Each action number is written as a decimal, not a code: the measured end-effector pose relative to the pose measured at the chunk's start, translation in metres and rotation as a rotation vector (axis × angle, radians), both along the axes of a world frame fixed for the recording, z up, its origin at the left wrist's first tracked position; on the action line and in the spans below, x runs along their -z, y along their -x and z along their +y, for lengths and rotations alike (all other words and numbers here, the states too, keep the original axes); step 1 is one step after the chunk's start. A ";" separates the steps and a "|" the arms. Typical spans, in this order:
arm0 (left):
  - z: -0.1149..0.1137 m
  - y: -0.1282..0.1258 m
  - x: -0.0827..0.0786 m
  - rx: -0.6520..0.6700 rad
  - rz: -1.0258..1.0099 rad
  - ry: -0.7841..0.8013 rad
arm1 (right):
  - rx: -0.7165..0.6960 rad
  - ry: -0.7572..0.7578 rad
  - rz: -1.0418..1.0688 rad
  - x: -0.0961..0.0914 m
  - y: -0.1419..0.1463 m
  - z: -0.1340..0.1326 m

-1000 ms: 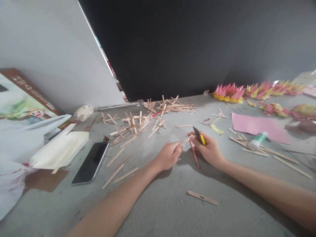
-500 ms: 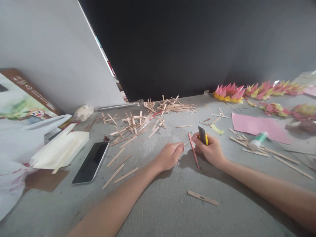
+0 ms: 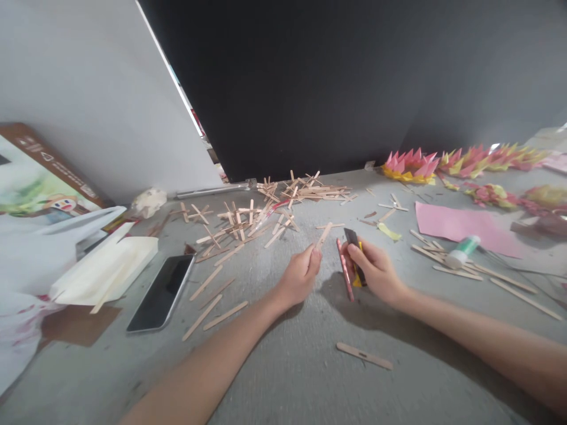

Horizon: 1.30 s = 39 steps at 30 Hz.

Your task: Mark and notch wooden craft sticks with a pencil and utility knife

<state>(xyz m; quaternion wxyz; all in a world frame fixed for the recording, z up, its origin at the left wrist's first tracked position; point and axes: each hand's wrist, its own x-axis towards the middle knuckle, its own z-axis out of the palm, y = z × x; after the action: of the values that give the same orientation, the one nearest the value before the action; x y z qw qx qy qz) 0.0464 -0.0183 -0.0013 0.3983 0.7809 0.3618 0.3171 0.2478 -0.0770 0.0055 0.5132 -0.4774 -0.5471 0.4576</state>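
Since half a second ago, the wooden stick (image 3: pixel 323 234) has left the right hand (image 3: pixel 377 273) and is now carried by the left hand (image 3: pixel 300 276) alone. It has swung from lying nearly level between both hands to a steep tilt. The camera has shifted only slightly.

Head view, surface and room: work takes place on a rough grey surface. A large black panel stands at the back and a white wall slants away on the left. A heap of sticks (image 3: pixel 274 211) lies against the foot of the panel, many of them crossed. On the left are a dark phone (image 3: pixel 162 291) lying face up, a white foam tray (image 3: pixel 108 267) and a printed carton (image 3: pixel 42 177). On the right are a pink sheet (image 3: pixel 460 226), a white glue bottle (image 3: pixel 460 252) with a green cap, and a row of pink and yellow paper flowers (image 3: pixel 411 166). One loose stick (image 3: pixel 364 355) lies close to the person, well apart from both hands.

Head view, hands and the held items: the left hand pinches the wooden stick by its near end between thumb and fingertips. The stick's long axis runs away from the person and slightly right, with the free end pointing toward the heap. The right hand is closed around a black and yellow utility knife (image 3: pixel 354 251), whose top end points away from the person. A red pencil (image 3: pixel 344 276) lies along the right hand's fingers, with its long axis running toward the person. Whether it is gripped cannot be told. The two hands are near each other but apart.
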 end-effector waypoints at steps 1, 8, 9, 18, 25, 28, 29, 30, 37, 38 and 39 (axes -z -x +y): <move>0.000 0.000 0.000 0.003 -0.009 0.000 | -0.020 0.033 -0.011 -0.003 0.002 -0.002; -0.002 0.002 -0.001 0.026 0.042 -0.048 | -0.151 0.260 -0.004 -0.024 0.015 -0.014; -0.003 0.002 -0.001 0.035 0.054 -0.056 | -0.163 0.282 -0.017 -0.025 0.016 -0.015; -0.005 0.001 -0.003 0.078 0.156 -0.113 | -0.166 0.267 -0.106 -0.024 0.016 -0.014; -0.005 0.001 -0.005 0.080 0.222 -0.101 | -0.138 0.234 -0.106 -0.019 0.015 -0.013; -0.005 0.001 -0.006 0.081 0.227 -0.101 | -0.138 0.219 -0.103 -0.018 0.015 -0.013; -0.005 0.001 -0.007 0.079 0.226 -0.103 | -0.140 0.217 -0.110 -0.017 0.015 -0.013; -0.005 0.001 -0.007 0.077 0.223 -0.104 | -0.143 0.219 -0.120 -0.017 0.015 -0.013; -0.005 0.000 -0.009 0.088 0.237 -0.108 | -0.125 0.261 -0.189 -0.014 0.015 -0.014; -0.005 0.000 -0.009 0.086 0.243 -0.114 | -0.119 0.264 -0.192 -0.013 0.015 -0.014; -0.005 0.000 -0.009 0.084 0.252 -0.120 | -0.114 0.266 -0.193 -0.013 0.016 -0.014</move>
<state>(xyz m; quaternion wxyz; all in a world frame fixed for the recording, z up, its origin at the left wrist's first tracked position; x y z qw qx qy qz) 0.0465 -0.0234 0.0073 0.3154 0.8514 0.3562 0.2206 0.2320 -0.0910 0.0188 0.3638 -0.5510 -0.5545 0.5066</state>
